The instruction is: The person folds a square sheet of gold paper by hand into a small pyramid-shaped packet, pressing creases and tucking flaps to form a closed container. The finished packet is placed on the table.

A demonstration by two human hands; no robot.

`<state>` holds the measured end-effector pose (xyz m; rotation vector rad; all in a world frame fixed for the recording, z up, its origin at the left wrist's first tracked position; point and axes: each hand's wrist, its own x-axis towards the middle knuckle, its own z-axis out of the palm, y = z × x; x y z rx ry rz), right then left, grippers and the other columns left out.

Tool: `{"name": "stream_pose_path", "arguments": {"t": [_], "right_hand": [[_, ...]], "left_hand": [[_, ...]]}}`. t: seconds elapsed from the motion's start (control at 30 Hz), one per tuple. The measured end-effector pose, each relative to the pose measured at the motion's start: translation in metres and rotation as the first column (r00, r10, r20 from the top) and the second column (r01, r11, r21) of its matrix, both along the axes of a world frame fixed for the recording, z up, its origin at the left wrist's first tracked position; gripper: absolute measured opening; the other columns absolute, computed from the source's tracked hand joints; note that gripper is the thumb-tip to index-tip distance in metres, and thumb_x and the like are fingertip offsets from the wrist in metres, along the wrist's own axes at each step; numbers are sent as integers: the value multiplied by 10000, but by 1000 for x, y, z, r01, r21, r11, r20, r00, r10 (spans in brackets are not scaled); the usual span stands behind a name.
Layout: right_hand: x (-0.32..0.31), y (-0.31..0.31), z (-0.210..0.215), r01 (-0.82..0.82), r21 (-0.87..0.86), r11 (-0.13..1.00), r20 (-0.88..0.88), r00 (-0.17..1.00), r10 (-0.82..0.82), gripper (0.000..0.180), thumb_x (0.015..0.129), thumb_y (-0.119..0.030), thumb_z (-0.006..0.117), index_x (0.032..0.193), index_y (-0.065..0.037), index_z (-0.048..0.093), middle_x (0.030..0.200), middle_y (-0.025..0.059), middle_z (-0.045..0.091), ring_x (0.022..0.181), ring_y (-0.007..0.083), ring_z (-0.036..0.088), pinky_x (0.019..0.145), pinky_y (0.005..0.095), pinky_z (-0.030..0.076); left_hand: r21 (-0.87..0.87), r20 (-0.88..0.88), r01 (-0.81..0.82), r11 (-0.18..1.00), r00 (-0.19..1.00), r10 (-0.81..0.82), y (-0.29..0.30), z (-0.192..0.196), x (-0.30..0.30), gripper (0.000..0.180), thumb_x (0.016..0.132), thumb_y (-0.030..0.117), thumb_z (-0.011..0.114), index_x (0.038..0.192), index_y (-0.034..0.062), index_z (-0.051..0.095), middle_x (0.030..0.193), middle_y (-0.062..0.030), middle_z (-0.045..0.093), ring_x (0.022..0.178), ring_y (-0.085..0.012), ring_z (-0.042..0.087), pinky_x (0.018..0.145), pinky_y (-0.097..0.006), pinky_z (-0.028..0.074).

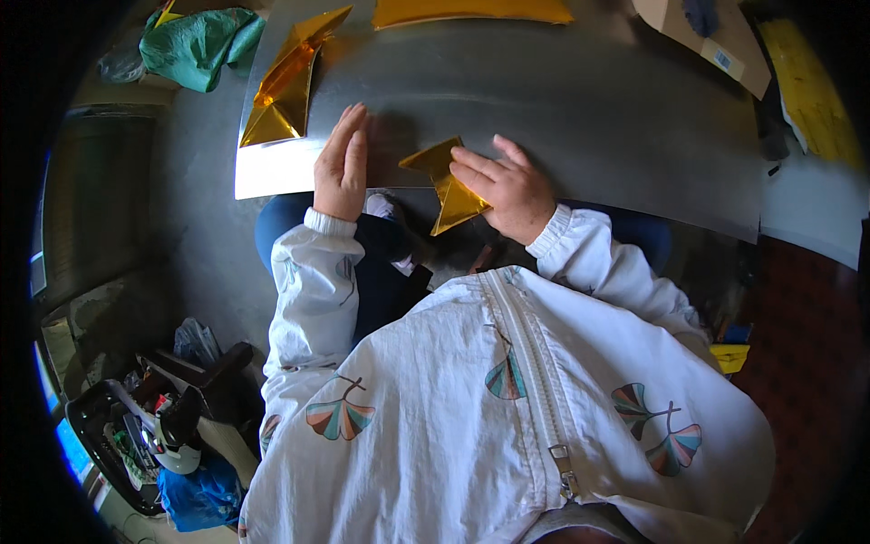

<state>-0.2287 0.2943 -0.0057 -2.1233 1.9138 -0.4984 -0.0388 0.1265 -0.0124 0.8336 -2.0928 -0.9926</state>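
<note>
A small folded piece of gold foil paper [446,186] lies at the near edge of a grey metal sheet [580,109]. My right hand [507,189] presses its fingers down on the right side of that gold piece. My left hand [343,165] lies flat on the sheet just left of it, fingers together, holding nothing. A larger folded gold paper shape [285,86] rests on the sheet further left and away from me. Both arms wear white sleeves with fan-leaf prints.
Another gold sheet [471,11] lies at the far edge. A teal cloth [195,43] is bunched at the upper left, cardboard [707,36] and yellow paper [811,91] at the upper right. A dark basket of tools [136,435] and a blue bag [199,497] sit on the floor at lower left.
</note>
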Motion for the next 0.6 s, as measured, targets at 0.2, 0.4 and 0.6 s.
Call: {"name": "stream_pose_path", "arguments": {"t": [0.2, 0.4, 0.6], "right_hand": [[12, 19, 11, 284, 304, 909, 951, -37, -306, 312, 947, -282, 604, 1165, -59, 599, 1144, 80, 628, 1009, 199, 638, 841, 336, 557], [16, 26, 11, 83, 340, 937, 876, -391, -283, 324, 968, -236, 565, 1252, -95, 503, 1203, 65, 581, 1107, 196, 586, 899, 405, 530], [19, 32, 7, 54, 434, 899, 834, -402, -379, 358, 946, -275, 603, 1221, -62, 520, 1166, 70, 579, 1044, 169, 595, 853, 363, 545]], "left_hand": [[619, -258, 90, 780, 962, 93, 42, 18, 2, 334, 989, 223, 522, 1264, 45, 587, 1193, -122, 635, 1124, -227, 601, 950, -322, 477], [822, -260, 229, 521, 966, -15, 67, 21, -13, 346, 930, 298, 638, 1152, 33, 647, 1004, -46, 677, 891, -133, 625, 788, -259, 491], [831, -268, 229, 507, 963, 4, 64, 19, -18, 259, 917, 250, 662, 1090, 57, 664, 909, -2, 667, 773, -99, 603, 694, -228, 490]]}}
